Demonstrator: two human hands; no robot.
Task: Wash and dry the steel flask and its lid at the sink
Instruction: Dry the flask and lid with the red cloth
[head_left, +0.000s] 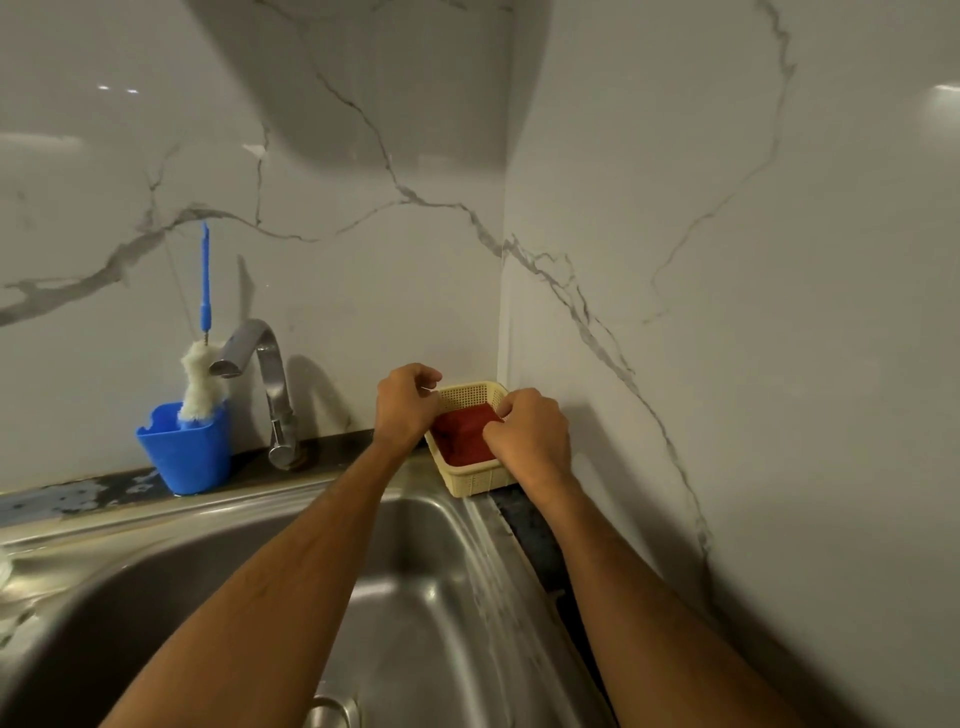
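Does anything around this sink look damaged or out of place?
Yes: the dark counter strip behind the sink, left of the blue cup, looks worn, with pale patches showing through. Nothing appears spilled.

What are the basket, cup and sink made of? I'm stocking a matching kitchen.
Basket: cream plastic, seemingly, with moulded lattice walls. Cup: blue plastic, smooth and slightly glossy. Sink: stainless steel by its look, brushed grey with soft reflections.

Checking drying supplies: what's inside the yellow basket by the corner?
A red cloth lies in the yellow basket. The left hand and right hand cover its edges; anything beneath the cloth is hidden.
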